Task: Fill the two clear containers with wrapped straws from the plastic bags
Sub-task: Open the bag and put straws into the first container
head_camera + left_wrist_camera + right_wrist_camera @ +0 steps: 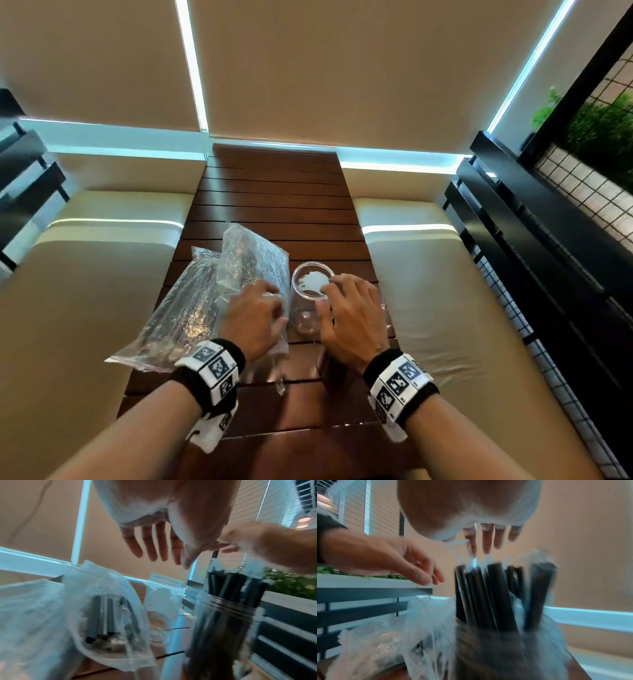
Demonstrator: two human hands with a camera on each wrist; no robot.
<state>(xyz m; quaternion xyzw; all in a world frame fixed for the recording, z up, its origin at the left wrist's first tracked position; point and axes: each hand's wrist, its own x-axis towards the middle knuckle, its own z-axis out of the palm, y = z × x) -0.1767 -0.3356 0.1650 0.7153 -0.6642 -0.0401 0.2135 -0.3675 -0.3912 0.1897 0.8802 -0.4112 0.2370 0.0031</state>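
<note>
An empty clear container point(310, 294) stands on the wooden table point(274, 192) between my hands. My left hand point(255, 317) hovers with straight fingers point(150, 543) over the open mouth of a plastic bag point(106, 615) that holds dark wrapped straws. A second bag point(181, 308) lies further left. My right hand point(349, 308) spreads its fingers point(488, 539) just above the tops of black wrapped straws point(488, 588) standing in the other clear container point(223, 622). That container is hidden under the right hand in the head view. Neither hand holds anything.
Beige cushioned benches point(85, 291) flank the narrow slatted table on both sides. A black railing point(531, 240) with a wire grid and plants runs along the right. The far half of the table shows bare slats.
</note>
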